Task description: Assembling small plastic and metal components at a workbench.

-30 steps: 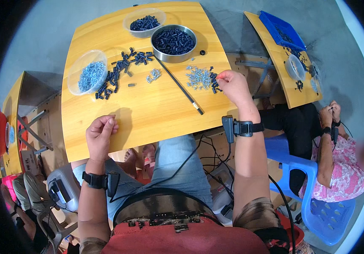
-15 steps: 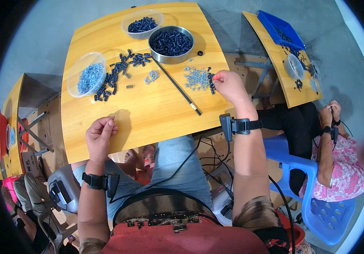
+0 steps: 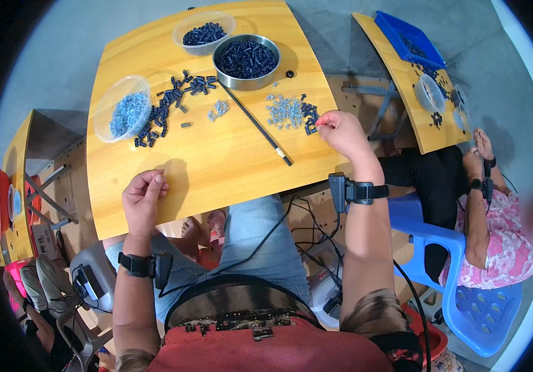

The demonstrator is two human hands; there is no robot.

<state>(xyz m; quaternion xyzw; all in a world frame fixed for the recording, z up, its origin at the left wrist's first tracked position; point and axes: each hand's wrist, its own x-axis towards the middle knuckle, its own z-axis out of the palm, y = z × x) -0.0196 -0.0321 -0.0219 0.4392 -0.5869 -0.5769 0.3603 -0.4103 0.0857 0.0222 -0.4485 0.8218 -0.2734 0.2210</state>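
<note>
My left hand [image 3: 145, 197] is over the near left part of the yellow table, thumb and forefinger pinched together. Whatever lies between them is too small to name. On the right, my right hand [image 3: 346, 134] is also closed in a pinch, its fingertips beside a small group of dark pieces [image 3: 309, 116]; I cannot make out what it holds. Just left of those lies a spread of small clear pieces [image 3: 285, 113]. A thin black rod [image 3: 254, 121] with a pale band near its near end lies slanted between my hands.
Clear tubs of clear bits [image 3: 100, 127] and dark pieces [image 3: 178, 31] stand behind, with a metal bowl [image 3: 248, 84] of dark pieces. Loose black tubular pieces [image 3: 162, 111] lie mid-left. At right, a person [image 3: 496, 235] sits on a blue chair [image 3: 483, 316] beside another table [image 3: 430, 139].
My right hand has drawn back slightly, toward me and to the right, uncovering more of the dark pieces. My left hand keeps its pinch almost in place. The whole view has shifted a little.
</note>
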